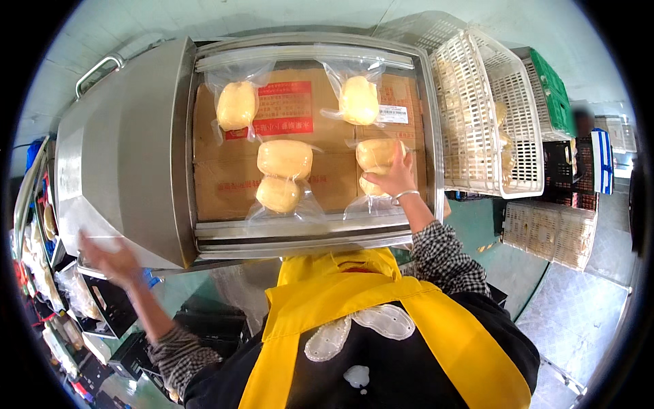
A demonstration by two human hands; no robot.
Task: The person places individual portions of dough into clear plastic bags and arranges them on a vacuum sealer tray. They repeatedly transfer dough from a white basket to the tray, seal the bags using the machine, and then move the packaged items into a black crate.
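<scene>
My right hand (396, 176) lies over the right side of a clear plastic bag with two pale yellow pieces of food (375, 153), thumb and fingers spread. Whether it grips the bag or only touches it is unclear. To its left is a similar bag of two pieces (283, 161). Farther back lie two single-piece bags, one on the left (237, 106) and one on the right (359, 100). All rest on flattened cardboard (332, 138) in the bed of a steel vacuum sealer. Blurred and empty, my left hand (111, 258) is beside the near left corner of the steel lid (122, 148).
Metal sealing bars (306, 227) run along the bed's near and far edges. White plastic crates (516, 117) stand close on the right, with a green crate (554, 97) behind. Black crates (99, 301) and bagged goods are at lower left. A lid handle (97, 71) projects at far left.
</scene>
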